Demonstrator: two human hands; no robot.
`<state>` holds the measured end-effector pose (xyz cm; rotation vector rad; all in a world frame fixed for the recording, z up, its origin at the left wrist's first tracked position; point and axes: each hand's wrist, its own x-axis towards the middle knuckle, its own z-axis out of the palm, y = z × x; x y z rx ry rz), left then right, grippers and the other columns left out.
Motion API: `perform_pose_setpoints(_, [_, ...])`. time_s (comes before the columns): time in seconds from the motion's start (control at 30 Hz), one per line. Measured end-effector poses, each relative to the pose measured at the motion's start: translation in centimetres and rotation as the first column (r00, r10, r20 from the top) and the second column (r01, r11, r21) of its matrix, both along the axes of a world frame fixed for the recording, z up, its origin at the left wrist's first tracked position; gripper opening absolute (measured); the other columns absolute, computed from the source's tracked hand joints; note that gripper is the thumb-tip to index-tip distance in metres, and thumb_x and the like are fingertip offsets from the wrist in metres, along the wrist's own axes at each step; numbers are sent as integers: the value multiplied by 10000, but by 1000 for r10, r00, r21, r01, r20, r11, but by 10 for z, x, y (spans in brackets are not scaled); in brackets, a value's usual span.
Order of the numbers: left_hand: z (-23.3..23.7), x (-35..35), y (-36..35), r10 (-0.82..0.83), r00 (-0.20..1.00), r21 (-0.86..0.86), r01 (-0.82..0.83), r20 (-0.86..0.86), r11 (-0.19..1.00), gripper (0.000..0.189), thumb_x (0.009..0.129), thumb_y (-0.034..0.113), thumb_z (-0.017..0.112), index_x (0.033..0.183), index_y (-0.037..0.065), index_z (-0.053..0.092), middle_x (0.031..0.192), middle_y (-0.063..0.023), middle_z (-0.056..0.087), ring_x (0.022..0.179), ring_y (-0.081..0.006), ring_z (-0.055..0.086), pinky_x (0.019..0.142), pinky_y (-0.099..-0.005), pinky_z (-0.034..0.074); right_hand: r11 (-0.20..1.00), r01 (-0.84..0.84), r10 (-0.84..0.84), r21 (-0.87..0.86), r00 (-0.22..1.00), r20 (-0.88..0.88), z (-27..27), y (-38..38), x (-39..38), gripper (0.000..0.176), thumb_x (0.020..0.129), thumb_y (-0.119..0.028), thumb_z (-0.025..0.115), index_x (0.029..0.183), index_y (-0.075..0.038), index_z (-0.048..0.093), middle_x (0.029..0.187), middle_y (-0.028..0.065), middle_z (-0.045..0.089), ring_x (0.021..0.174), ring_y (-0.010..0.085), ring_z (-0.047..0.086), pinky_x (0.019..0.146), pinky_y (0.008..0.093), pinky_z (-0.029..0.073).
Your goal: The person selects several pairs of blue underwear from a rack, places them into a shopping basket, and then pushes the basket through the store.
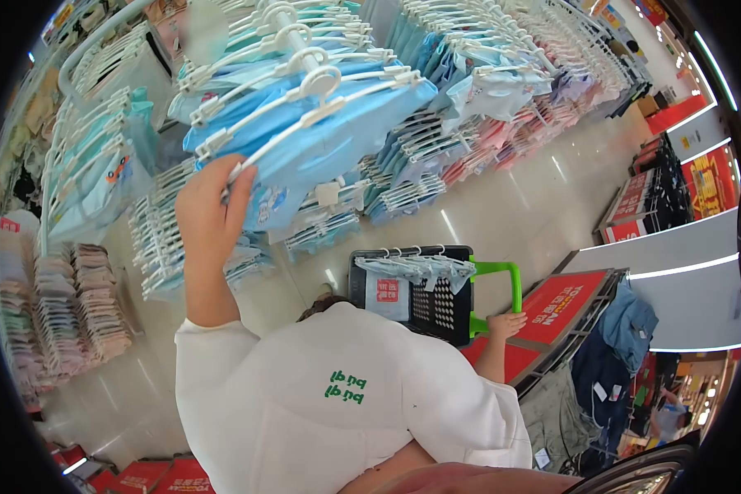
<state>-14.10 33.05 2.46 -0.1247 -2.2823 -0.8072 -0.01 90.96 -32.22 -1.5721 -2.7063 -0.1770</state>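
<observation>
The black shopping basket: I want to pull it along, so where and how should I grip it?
I'd close a hand around the outer bar of the green handle, from the side away from the shopping basket: the loop projects beyond its end.

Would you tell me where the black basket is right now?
In the head view, the black basket is just right of centre, beyond the white shirt, with the right hand on its green handle.

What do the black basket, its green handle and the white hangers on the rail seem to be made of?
Black basket: likely hard plastic, fairly dull, from its moulded-looking perforated wall. Green handle: probably smooth plastic, by its even colour. White hangers: seemingly plastic, slightly glossy, with chunky clips; coated metal is possible.
</observation>
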Motion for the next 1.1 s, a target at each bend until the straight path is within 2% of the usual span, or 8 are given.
perform_pose_setpoints(0.2, [7, 5, 15, 23, 996, 4, -23, -86, 1000, 144, 796, 173, 579, 829, 33, 583, 676, -108, 571, 577, -240, 547, 530, -298, 410, 1000, -25, 25, 14, 999, -28, 10, -9, 0, 1082, 534, -270, 684, 1319, 58, 16, 1376, 242, 84, 1281, 380, 120, 1020, 465, 191])
perform_pose_setpoints(0.27, [9, 7, 19, -18, 997, 69, 23, -71, 997, 167, 807, 172, 576, 833, 7, 574, 655, -97, 536, 558, -166, 487, 537, -257, 386, 999, -35, 35, 2, 999, -32, 11, -9, 2, 1078, 538, -270, 684, 1319, 58, 16, 1377, 242, 79, 1283, 379, 118, 1022, 464, 186])
perform_pose_setpoints(0.6, [14, 11, 29, 9, 998, 155, 2, -69, 988, 185, 814, 189, 564, 835, 6, 576, 661, -64, 545, 577, -123, 478, 548, -244, 383, 996, -84, 82, -24, 995, -62, 12, -4, 1, 1091, 556, -258, 697, 1319, 58, -17, 1383, 236, 52, 1298, 360, 54, 1032, 463, 151])
perform_pose_setpoints(0.67, [6, 15, 29, -73, 997, 124, 72, -4, 990, 188, 805, 199, 567, 845, 16, 584, 682, -96, 566, 582, -193, 517, 534, -278, 397, 997, -73, 72, -15, 996, -61, 11, -4, 2, 1090, 560, -257, 695, 1318, 58, -22, 1384, 235, 50, 1299, 358, 47, 1032, 464, 147])
perform_pose_setpoints(0.87, [-22, 33, 46, -276, 948, 183, 246, 158, 952, 197, 796, 190, 572, 839, -1, 591, 754, -112, 590, 650, -213, 548, 573, -285, 433, 998, -44, 42, -36, 998, -41, 14, 1, -3, 1069, 573, -251, 684, 1318, 57, -18, 1384, 234, 56, 1296, 365, 56, 1031, 471, 145])
perform_pose_setpoints(0.97, [-46, 34, 60, -415, 895, 211, 380, 162, 901, 198, 795, 195, 572, 842, 4, 595, 779, -123, 599, 676, -226, 565, 595, -300, 450, 999, 22, -21, 31, 999, -41, 20, -1, -14, 1042, 582, -300, 693, 1312, 79, 53, 1359, 251, 155, 1284, 369, 129, 1031, 441, 167])
perform_pose_setpoints(1.03, [-47, 35, 72, -452, 854, 248, 393, 258, 885, 190, 786, 203, 577, 832, 20, 598, 777, -121, 600, 687, -247, 570, 592, -317, 446, 963, -89, 42, -256, 982, -185, 71, -34, -36, 893, 660, -312, 667, 1295, 82, 177, 1325, 255, 249, 1267, 337, 215, 1031, 397, 185])
perform_pose_setpoints(1.1, [-55, 32, 82, -567, 793, 143, 549, 223, 824, 164, 769, 174, 592, 788, 11, 594, 719, -103, 581, 632, -233, 552, 562, -302, 432, 719, -602, 161, -348, 630, -759, 82, -55, -54, 705, 737, -279, 628, 1264, 55, 300, 1296, 223, 332, 1232, 285, 305, 1020, 358, 222])
